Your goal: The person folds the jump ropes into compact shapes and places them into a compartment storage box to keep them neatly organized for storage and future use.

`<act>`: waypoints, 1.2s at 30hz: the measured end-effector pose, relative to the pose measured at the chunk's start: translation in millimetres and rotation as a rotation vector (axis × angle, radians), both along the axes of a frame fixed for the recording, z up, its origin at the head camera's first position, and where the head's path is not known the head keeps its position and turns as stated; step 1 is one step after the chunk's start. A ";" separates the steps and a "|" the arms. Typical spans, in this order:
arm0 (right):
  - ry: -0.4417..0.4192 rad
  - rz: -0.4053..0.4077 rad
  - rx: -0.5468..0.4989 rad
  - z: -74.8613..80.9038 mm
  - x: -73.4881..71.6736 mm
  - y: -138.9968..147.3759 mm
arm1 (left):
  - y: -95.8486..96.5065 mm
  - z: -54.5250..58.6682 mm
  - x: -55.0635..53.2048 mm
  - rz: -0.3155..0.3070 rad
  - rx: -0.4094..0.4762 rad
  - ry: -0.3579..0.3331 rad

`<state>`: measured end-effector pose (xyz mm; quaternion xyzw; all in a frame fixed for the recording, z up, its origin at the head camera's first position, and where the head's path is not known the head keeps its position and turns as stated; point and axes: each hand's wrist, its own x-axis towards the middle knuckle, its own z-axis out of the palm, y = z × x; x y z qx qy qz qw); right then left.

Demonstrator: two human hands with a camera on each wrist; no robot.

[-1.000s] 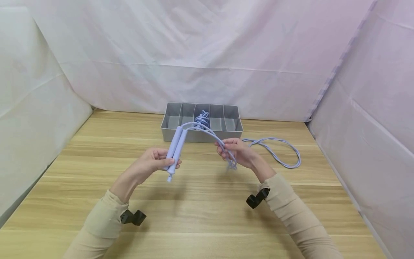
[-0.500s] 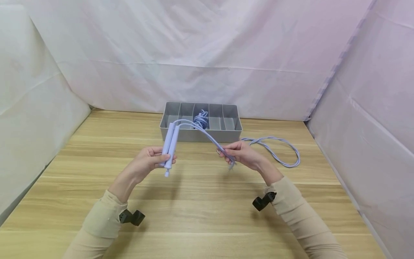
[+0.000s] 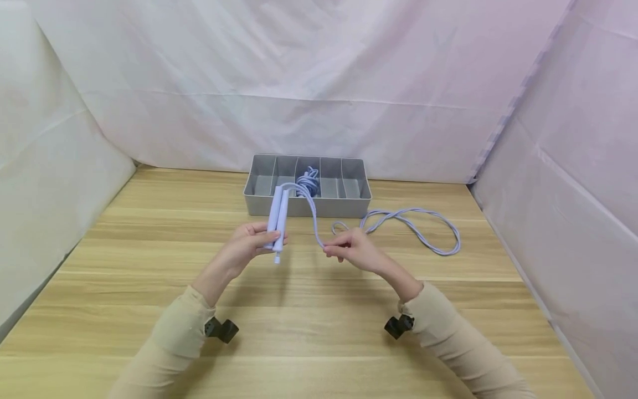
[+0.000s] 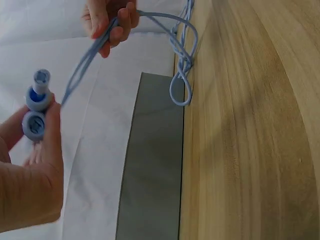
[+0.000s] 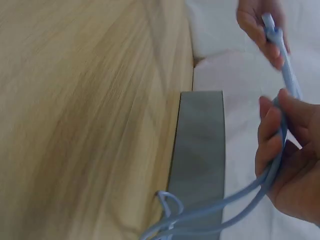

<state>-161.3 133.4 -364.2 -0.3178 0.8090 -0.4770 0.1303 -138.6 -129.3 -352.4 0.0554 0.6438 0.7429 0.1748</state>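
My left hand [image 3: 241, 246] grips the two light-blue handles [image 3: 281, 215] of a jump rope side by side, tilted up above the table. From their far ends the doubled cord [image 3: 314, 213] arches over to my right hand [image 3: 360, 251], which pinches it between thumb and fingers. In the right wrist view the cord [image 5: 245, 215] runs through the curled fingers and hangs down. The rest of the rope lies in a twisted loop [image 3: 451, 250] on the table at the right.
Behind the hands stands a grey box [image 3: 334, 208] with several compartments. Its middle compartment holds a bundled light-blue cord [image 3: 308, 180]. White cloth [image 3: 319, 127] hangs behind the wooden table [image 3: 309, 343] and at both sides.
My right hand has moved left along with the cord, closer to the left hand. The handles swung a little left, then back right. The cord between the hands now bends more steeply.
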 end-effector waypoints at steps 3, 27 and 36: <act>0.327 0.047 0.218 6.5 7.9 -7.8 | 5.5 1.5 -0.1 0.025 -0.133 0.014; 0.796 0.312 0.460 43.2 8.9 -35.2 | 38.6 14.1 -1.5 -0.164 -0.864 0.447; 0.535 0.411 0.280 57.4 -16.8 -31.4 | 41.1 12.6 3.6 -0.216 -0.998 0.735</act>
